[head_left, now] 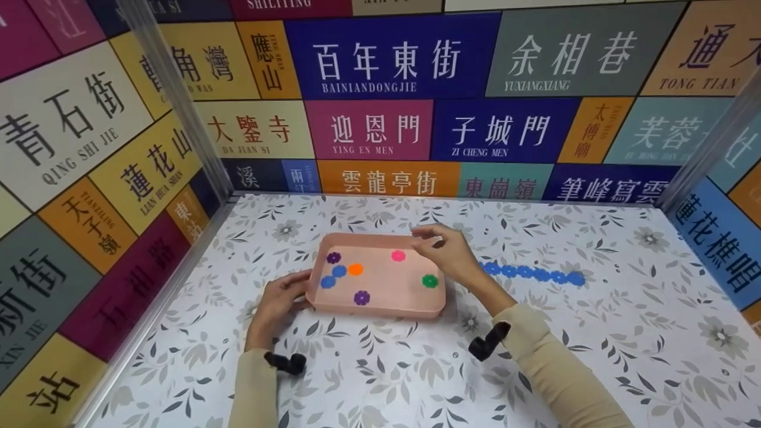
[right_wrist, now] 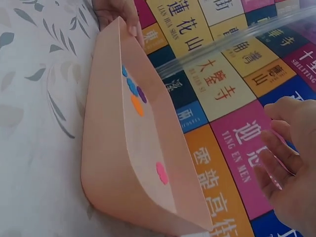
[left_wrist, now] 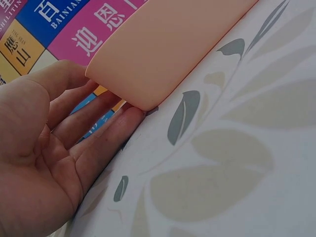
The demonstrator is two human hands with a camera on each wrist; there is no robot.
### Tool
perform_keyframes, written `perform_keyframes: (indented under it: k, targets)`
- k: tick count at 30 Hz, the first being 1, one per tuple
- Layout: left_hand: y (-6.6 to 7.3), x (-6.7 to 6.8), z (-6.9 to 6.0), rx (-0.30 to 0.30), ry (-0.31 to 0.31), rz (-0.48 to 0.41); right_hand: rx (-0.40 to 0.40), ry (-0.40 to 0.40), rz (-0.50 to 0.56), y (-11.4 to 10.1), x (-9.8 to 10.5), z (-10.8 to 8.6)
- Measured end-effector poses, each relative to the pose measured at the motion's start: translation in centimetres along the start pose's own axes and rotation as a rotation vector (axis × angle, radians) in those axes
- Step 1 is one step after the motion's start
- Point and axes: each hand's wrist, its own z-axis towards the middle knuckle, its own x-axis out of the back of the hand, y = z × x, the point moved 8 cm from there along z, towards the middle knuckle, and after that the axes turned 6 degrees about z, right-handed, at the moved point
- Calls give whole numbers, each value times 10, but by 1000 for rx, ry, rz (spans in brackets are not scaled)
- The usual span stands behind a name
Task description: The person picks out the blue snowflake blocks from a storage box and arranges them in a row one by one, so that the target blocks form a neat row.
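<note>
A pink rectangular tray (head_left: 380,306) stands on the patterned tabletop with small flower-shaped plastic pieces lying spread in it. Those are a pink piece (head_left: 398,255), a green one (head_left: 430,281), an orange one (head_left: 355,270), two blue ones (head_left: 329,282) and two purple ones (head_left: 362,298). My left hand (head_left: 284,300) holds the tray's left end, thumb and fingertips against its wall in the left wrist view. Over the back right corner hovers my right hand (head_left: 443,249), its fingers loosely bent. In the right wrist view that hand (right_wrist: 291,163) shows nothing in it, apart from the tray.
A chain of linked blue flower pieces (head_left: 535,274) lies on the table right of the tray, partly behind the right forearm. Panels with coloured street-name signs (head_left: 368,129) enclose the table (head_left: 380,374) at the back and both sides. Each wrist wears a black camera mount (head_left: 490,342).
</note>
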Motion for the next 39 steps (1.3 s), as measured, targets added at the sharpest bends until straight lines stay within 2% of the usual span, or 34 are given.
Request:
perform_keyframes:
  k: [6, 11, 19, 25, 29, 37, 39]
  targets:
    - [-2, 0, 0, 20, 0, -18, -57, -88, -25, 2, -43, 13]
    - [1, 0, 2, 16, 5, -32, -56, -153, -19, 1, -72, 26]
    - [0, 1, 3, 22, 9, 20, -83, -285, -92, 7, -116, 40]
    - [-1, 2, 1, 53, 21, 28, -101, -349, -167, 15, -136, 51]
    - [0, 1, 0, 48, 14, 10, -118, -384, -191, 24, -145, 55]
    - [-1, 0, 0, 42, 4, -15, -212, -433, -175, 37, -162, 51]
    - [-2, 1, 0, 42, 10, -22, -218, -433, -202, 39, -164, 51]
